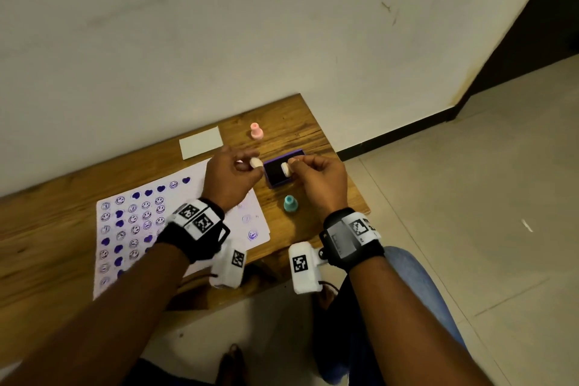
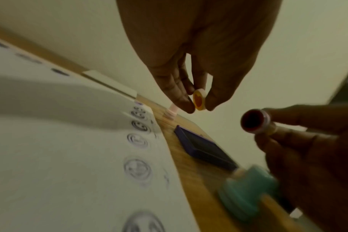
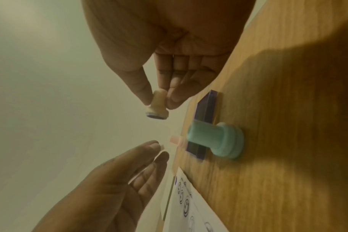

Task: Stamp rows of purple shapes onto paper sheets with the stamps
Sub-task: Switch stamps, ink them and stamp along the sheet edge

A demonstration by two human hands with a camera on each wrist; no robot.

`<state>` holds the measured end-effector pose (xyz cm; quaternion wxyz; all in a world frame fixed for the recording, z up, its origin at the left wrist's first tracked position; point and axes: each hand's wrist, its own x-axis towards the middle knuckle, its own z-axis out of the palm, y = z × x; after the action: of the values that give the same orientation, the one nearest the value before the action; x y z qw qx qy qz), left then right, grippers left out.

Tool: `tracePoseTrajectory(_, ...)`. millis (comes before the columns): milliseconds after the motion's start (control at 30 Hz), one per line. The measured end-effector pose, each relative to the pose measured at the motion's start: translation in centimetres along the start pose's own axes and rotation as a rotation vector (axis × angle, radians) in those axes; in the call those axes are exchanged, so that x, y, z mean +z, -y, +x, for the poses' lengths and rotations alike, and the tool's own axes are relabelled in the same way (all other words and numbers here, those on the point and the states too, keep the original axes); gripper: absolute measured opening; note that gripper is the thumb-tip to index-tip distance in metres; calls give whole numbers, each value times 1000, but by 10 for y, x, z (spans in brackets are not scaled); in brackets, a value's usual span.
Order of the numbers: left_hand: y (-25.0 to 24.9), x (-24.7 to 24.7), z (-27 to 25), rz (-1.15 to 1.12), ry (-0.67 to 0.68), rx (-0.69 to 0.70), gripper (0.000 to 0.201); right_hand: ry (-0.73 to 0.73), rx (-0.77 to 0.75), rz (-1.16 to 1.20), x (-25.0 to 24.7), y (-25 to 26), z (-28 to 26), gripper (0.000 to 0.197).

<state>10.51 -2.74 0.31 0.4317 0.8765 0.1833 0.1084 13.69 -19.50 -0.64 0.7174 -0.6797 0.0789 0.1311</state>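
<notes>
— How many stamps do you count?

— Four pieces. A pink stamp (image 1: pixel 256 130) stands upright at the far side of the wooden table (image 1: pixel 47 229), and a teal stamp (image 1: pixel 290 203) stands upright at the near right, both untouched. The right hand (image 1: pixel 319 180) pinches a cream stamp (image 1: pixel 286 168) by its handle between thumb and fingertips, held in the air above the ink pad (image 1: pixel 283 172). The left hand (image 1: pixel 230 180) pinches a small round cream disc (image 1: pixel 255 162) between thumb and fingers; the left wrist view shows a heart shape on its face.

— One pad only?

— One, purple-framed with a dark centre, lying flat between the pink stamp and the teal one.

— And paper?

— Two sheets. The large sheet (image 1: pixel 200 178) lies left of the pad, covered in rows of purple hearts and smiley faces. A small blank sheet (image 1: pixel 201 142) lies beyond it, against the wall (image 1: pixel 219 25).

— What about the room?

— Pale wall, light tiled floor (image 1: pixel 470 182) to the right, a dark skirting strip along the base of the wall.

— Anything blocking your view?

— The left forearm and its black wrist strap cover part of the large sheet's near rows. Both wrists carry white camera units with black-and-white markers. A knee in blue jeans (image 1: pixel 416 276) shows below the right arm.
</notes>
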Motion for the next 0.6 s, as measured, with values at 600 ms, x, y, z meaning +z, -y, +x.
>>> tracePoseTrajectory(600, -5, 4, -87, -491, -74, -177, 54, 307, -17, 64, 5, 4, -29, 10)
